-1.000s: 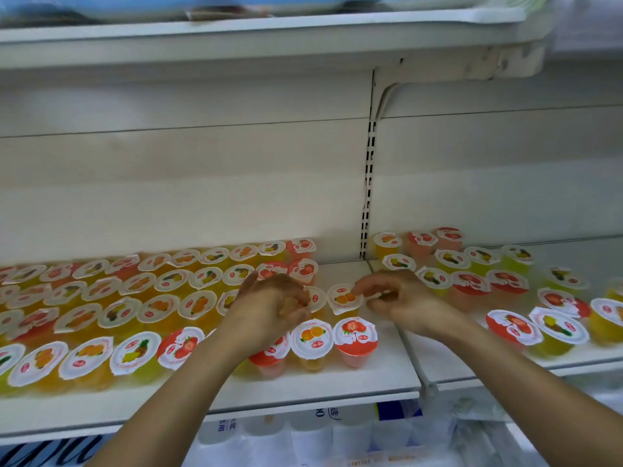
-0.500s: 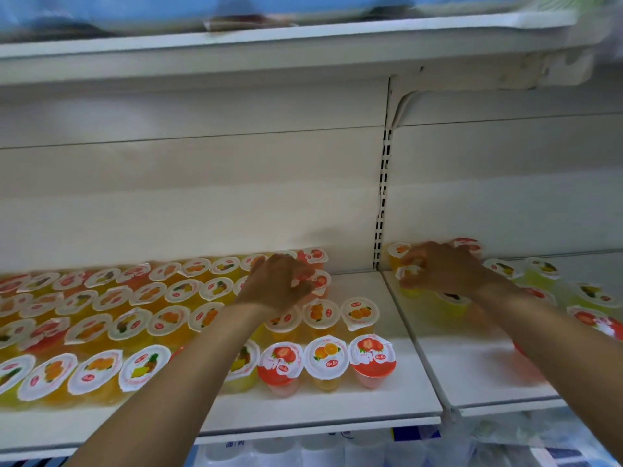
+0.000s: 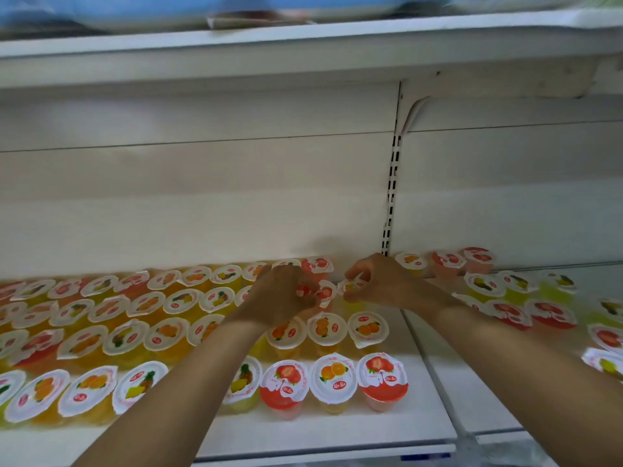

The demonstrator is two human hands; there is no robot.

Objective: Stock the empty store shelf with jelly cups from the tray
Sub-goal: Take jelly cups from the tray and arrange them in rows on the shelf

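Yellow jelly cup point(image 3: 350, 287) pinched in right hand point(image 3: 381, 284), at the shelf point(image 3: 421, 416) rear beside a red cup point(image 3: 324, 293) that left hand point(image 3: 283, 298) grips. Half a second earlier the right hand was over the adjacent bay; it has since crossed to mid-shelf. Lid lettering illegible.

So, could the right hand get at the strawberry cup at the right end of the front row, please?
Probably yes. The strawberry cup stands at the open shelf front with bare shelf to its right, but the right hand already holds a small cup and must set it down first.
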